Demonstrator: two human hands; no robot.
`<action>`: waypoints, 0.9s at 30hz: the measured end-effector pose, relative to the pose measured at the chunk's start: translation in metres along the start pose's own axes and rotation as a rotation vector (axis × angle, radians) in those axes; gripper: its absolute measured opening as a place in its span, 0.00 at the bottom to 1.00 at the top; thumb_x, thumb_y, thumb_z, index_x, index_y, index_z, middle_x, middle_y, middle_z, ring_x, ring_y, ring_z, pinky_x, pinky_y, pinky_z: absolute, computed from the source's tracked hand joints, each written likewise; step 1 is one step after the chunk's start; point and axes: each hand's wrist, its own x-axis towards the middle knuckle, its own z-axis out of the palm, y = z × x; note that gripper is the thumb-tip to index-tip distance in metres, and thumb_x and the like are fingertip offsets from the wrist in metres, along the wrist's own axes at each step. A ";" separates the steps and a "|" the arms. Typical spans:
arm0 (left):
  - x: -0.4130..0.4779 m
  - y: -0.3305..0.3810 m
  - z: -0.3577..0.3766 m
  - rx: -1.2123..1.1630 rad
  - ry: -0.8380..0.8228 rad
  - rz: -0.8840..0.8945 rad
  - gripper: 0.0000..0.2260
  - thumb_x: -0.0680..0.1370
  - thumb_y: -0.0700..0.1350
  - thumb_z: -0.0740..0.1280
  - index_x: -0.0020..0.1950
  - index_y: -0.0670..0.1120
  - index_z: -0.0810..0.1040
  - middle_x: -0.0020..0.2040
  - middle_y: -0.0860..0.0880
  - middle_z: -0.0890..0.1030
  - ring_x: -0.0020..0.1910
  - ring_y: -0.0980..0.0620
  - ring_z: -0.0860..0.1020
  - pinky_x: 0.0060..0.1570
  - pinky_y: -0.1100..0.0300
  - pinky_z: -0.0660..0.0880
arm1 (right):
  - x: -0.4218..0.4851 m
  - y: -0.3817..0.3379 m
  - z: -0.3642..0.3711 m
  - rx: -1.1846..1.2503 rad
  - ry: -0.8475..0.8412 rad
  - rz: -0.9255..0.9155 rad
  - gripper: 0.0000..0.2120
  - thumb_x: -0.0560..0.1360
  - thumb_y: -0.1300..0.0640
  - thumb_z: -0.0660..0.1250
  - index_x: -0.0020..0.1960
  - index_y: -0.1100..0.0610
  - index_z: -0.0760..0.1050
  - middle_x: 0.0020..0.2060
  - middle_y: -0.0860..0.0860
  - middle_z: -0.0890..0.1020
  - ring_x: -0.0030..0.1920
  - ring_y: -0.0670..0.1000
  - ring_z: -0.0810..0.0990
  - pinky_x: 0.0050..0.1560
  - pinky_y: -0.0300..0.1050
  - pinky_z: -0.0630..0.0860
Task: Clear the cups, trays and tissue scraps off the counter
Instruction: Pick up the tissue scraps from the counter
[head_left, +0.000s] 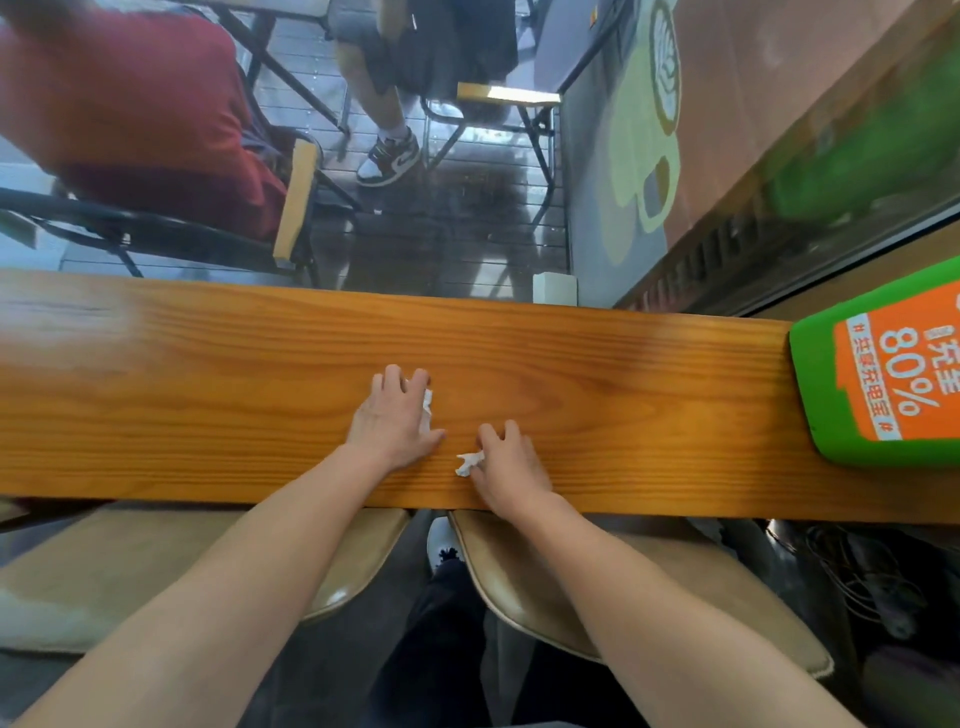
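Note:
A long wooden counter (208, 395) runs across the view. My left hand (392, 421) lies palm down on it, covering a white tissue scrap (427, 413) that shows at its right edge under the fingers. My right hand (506, 462) rests near the counter's front edge, its fingers pinching a second small crumpled tissue scrap (467, 461) that sticks out to the left. No cups or trays are in view.
A green and orange power-bank station (883, 374) stands on the counter's right end. A small white box (555, 289) sits at the back edge against the window. Two tan stools (571, 582) stand below the counter. People sit outside behind the glass.

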 end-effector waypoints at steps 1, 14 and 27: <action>-0.001 0.000 0.006 0.048 -0.020 0.014 0.36 0.67 0.64 0.73 0.67 0.51 0.62 0.59 0.45 0.66 0.56 0.45 0.68 0.53 0.51 0.76 | 0.001 -0.001 0.003 -0.018 0.001 -0.003 0.13 0.79 0.52 0.66 0.61 0.53 0.68 0.62 0.56 0.67 0.59 0.59 0.71 0.57 0.53 0.73; -0.013 0.010 0.012 0.010 -0.225 0.050 0.07 0.81 0.36 0.56 0.57 0.43 0.69 0.55 0.42 0.74 0.50 0.41 0.76 0.51 0.46 0.76 | -0.008 0.007 0.003 0.036 -0.029 -0.041 0.05 0.80 0.60 0.56 0.46 0.53 0.66 0.45 0.53 0.71 0.46 0.58 0.74 0.43 0.49 0.68; -0.015 0.196 -0.035 0.071 -0.082 0.304 0.16 0.81 0.55 0.58 0.40 0.48 0.73 0.44 0.45 0.81 0.40 0.46 0.78 0.39 0.53 0.76 | -0.111 0.130 -0.088 0.105 0.151 0.269 0.21 0.79 0.46 0.54 0.53 0.59 0.80 0.56 0.63 0.82 0.55 0.64 0.80 0.50 0.52 0.74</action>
